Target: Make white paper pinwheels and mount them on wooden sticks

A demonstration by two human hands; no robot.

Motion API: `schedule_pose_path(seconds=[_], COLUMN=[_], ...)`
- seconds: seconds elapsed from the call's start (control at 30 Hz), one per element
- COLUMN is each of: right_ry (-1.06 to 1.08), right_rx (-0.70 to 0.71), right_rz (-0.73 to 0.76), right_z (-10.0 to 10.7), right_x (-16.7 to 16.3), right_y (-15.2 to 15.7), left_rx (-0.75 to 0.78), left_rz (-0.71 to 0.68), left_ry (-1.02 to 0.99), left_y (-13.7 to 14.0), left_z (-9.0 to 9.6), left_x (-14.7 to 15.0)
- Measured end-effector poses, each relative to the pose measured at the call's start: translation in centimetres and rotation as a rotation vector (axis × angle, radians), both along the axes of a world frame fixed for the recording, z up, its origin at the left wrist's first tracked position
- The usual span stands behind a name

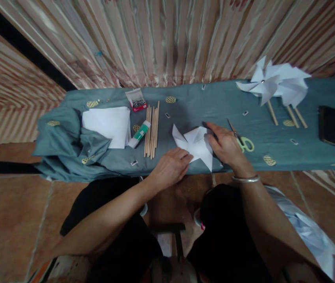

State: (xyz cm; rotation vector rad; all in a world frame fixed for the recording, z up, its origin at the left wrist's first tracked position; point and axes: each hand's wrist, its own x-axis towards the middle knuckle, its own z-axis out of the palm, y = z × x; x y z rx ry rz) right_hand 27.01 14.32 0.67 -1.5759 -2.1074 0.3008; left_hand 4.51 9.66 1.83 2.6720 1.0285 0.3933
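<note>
A white paper pinwheel point(198, 145) with cut, partly folded blades lies near the front edge of the cloth-covered table. My left hand point(172, 167) has its fingers curled onto the paper's lower left side, pressing it at the middle. On the opposite side, my right hand point(228, 144) grips the right edge between thumb and fingers. The undersides of both hands' fingertips are hidden. Just right of that hand lie scissors point(245, 144) with light green handles. Left of the paper, several wooden sticks point(152, 131) lie side by side, with a green and white glue stick point(140, 134) against them.
A stack of white paper sheets point(107, 124) lies at the left, near a small open box of metal pins point(138, 103). Finished pinwheels point(273, 80) on sticks rest at the back right, beside a dark phone point(333, 126). Bunched cloth point(59, 135) covers the table's left end.
</note>
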Motion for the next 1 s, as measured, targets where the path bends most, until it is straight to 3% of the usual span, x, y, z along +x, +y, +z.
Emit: schedule_pose_path(seconds=[0.27, 0.57, 0.77, 1.0], right_ry=[0.158, 0.096, 0.096, -0.126], right_rx=[-0.042, -0.120, -0.124, -0.005], right_rz=[-0.136, -0.163, -0.148, -0.136], right_z=[0.7, 1.6, 1.3, 1.0], right_x=[1.5, 1.7, 0.8, 0.5], right_y=[-0.6, -5.0, -6.3, -6.6], left_rx=[0.159, 0.292, 0.271, 0.071], left_rz=[-0.022, 0.035, 0.063, -0.090], left_ry=[0.020, 0.010, -0.014, 0.077], left_y=[1.1, 3.4, 3.0, 0.2], left_z=[0.5, -0.1, 0.6, 0.4], left_x=[-1.4, -1.2, -0.3, 1.2])
